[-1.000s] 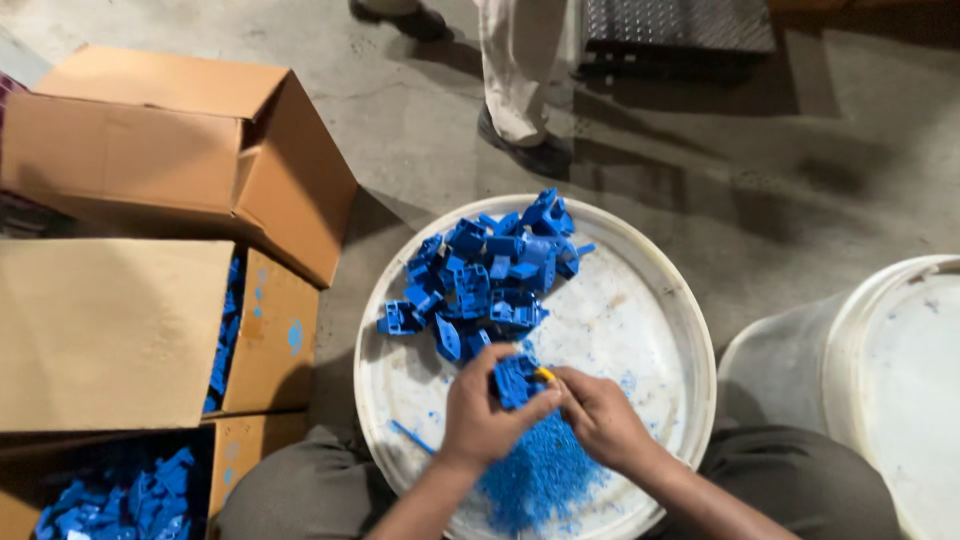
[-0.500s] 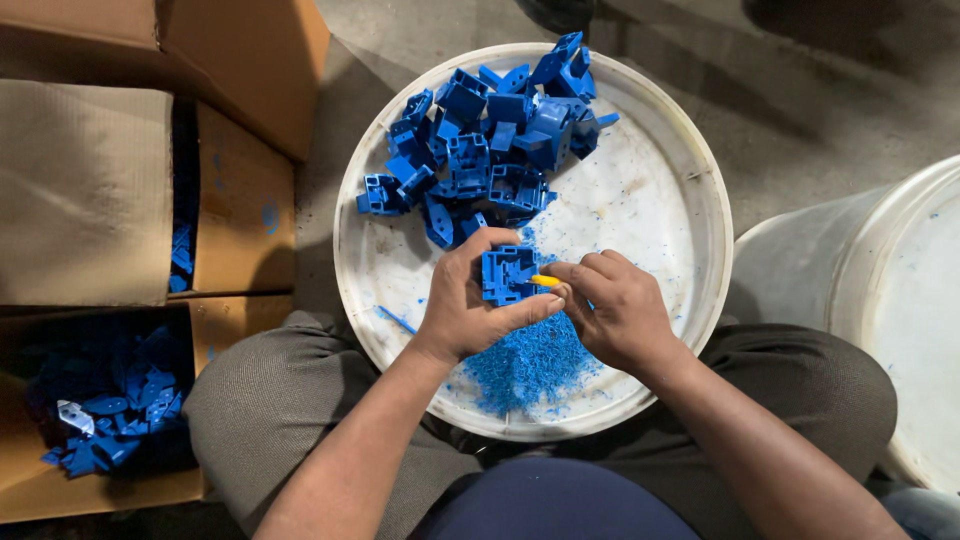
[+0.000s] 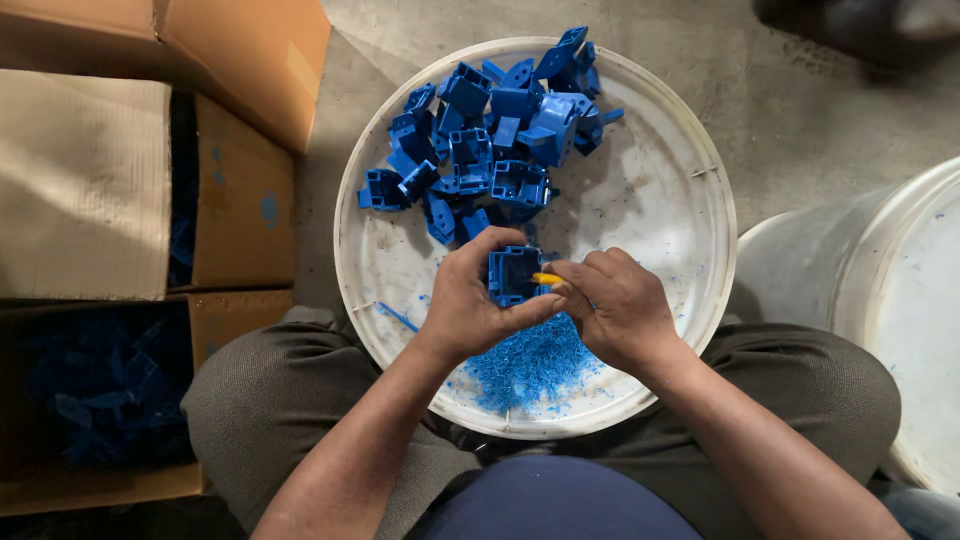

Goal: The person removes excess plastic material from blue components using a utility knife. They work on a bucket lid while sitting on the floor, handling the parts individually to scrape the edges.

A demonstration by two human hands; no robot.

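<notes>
My left hand [image 3: 470, 300] grips a small blue plastic part [image 3: 512, 272] over a round white lid [image 3: 660, 200] that rests on my lap. My right hand [image 3: 620, 305] holds a small yellow-handled tool [image 3: 547, 279] whose tip meets the part's right edge. A heap of fine blue shavings [image 3: 530, 365] lies on the lid just below both hands. Several more blue plastic parts [image 3: 490, 140] are piled on the far half of the lid.
Cardboard boxes [image 3: 90, 180] stand at the left; one lower box [image 3: 100, 400] holds several blue parts. A white bucket [image 3: 880, 290] stands at the right. Grey concrete floor lies beyond, with a person's foot [image 3: 860, 25] at the top right.
The view has tilted down and closer, so the lid and my lap fill more of it. Both hands stay together on the blue part over the shavings.
</notes>
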